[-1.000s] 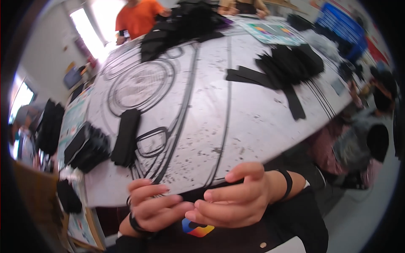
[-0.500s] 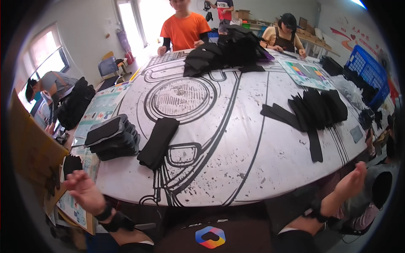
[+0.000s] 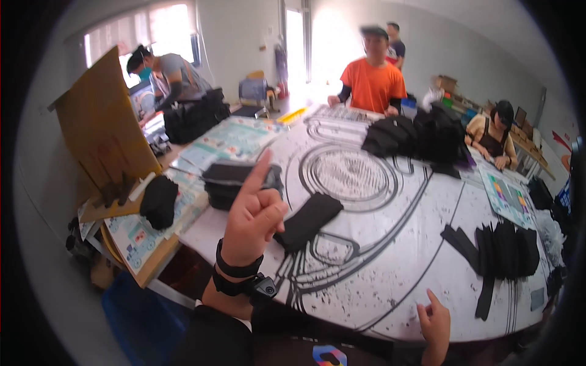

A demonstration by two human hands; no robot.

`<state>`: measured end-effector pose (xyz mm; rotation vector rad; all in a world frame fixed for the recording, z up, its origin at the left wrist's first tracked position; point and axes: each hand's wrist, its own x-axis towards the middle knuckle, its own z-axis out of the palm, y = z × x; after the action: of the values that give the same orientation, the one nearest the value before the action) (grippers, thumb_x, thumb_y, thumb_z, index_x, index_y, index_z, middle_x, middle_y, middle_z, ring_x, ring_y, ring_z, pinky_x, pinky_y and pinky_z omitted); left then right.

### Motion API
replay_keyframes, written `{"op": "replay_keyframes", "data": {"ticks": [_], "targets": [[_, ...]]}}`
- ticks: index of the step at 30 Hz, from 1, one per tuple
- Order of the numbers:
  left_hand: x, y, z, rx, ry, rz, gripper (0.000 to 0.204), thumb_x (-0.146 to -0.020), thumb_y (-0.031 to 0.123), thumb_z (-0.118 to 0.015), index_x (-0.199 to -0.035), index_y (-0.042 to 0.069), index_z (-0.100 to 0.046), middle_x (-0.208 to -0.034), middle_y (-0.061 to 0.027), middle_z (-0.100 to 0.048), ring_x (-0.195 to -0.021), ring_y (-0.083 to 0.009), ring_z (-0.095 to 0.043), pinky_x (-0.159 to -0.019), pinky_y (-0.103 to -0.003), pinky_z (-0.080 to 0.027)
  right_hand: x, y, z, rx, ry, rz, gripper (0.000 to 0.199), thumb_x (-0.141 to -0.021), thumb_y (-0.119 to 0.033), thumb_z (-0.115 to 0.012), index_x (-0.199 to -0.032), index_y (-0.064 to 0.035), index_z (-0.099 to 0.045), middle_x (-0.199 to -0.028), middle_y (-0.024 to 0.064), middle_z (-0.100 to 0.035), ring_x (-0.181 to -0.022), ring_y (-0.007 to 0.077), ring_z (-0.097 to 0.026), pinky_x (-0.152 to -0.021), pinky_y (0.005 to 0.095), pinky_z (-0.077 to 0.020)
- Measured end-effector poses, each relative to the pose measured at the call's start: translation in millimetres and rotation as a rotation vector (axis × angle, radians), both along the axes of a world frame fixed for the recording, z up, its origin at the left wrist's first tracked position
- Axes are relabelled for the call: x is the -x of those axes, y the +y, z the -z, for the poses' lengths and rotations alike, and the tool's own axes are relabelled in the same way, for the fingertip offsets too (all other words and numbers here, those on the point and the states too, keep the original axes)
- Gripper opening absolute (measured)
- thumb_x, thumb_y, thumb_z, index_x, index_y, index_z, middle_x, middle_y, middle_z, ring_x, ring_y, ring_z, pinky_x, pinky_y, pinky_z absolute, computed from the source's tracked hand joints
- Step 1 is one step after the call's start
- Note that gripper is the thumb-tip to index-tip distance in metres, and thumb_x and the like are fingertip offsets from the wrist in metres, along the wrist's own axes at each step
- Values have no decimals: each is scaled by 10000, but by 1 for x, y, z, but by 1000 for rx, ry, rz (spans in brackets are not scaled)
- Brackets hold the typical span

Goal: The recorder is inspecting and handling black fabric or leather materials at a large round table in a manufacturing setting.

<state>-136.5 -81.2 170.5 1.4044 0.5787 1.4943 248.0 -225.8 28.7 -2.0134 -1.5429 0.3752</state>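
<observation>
My left hand (image 3: 251,210) is raised over the near left of the table, its index finger stretched upward and the others curled, holding nothing. A dark wrist strap carries a small camera (image 3: 264,287). Behind that hand, partly hidden, sits a stack of black and grey fabric pieces (image 3: 220,188). Just right of it lies a folded black fabric bundle (image 3: 312,221). My right hand (image 3: 435,321), empty too, is at the table's near edge with its index finger pointing up. Nearest it on the right are fanned-out black fabric pieces (image 3: 505,251).
The large white table (image 3: 390,262) bears black line drawings. A black fabric heap (image 3: 427,137) lies at its far side, before a person in orange (image 3: 373,85). Another person (image 3: 497,137) sits far right; one (image 3: 165,79) bends at left. A yellowish board (image 3: 104,116) stands left.
The view has turned left. My left hand has risen over the table and now points with its index finger. My right hand has come in to the near edge, index finger up.
</observation>
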Motion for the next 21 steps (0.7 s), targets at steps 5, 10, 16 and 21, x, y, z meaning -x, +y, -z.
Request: {"op": "replay_keyframes", "data": {"ticks": [5, 10, 16, 21], "targets": [[-21, -8, 79, 7, 738, 318, 346, -931, 126, -575, -1270, 57, -584, -863, -54, -634, -750, -121, -611, -702, -261, -477, 7, -1, 20, -144, -228, -219, 373, -828, -146, -659, -1159, 20, -610, -1121, 184, -605, -1043, 339, -544, -922, 421, -424], [-44, 0, 137, -253, 907, 163, 248, -902, 124, -582, -1118, 23, -647, -957, -126, -659, -917, -247, -634, -809, -327, -491, 20, 9, 26, -138, -242, -235, 339, -821, -134, -656, -1125, 12, -623, -1201, 187, -575, -1135, 369, -513, -982, 441, -412], [-54, 9, 166, 55, 793, 357, 207, -879, 85, -566, -1057, 18, -647, -924, -105, -628, -840, -208, -605, -756, -300, -477, 34, 24, 32, -204, -264, -301, 295, -794, -102, -668, -1068, 1, -636, -1157, 173, -592, -1101, 366, -524, -950, 448, -430], [-51, 6, 168, -86, 776, 343, 137, -841, 43, -562, -955, 11, -631, -933, -121, -620, -882, -271, -611, -799, -337, -487, 38, 28, 38, -269, -257, -281, 292, -776, -95, -673, -1053, -13, -630, -1148, 163, -587, -1081, 361, -525, -941, 462, -426]]}}
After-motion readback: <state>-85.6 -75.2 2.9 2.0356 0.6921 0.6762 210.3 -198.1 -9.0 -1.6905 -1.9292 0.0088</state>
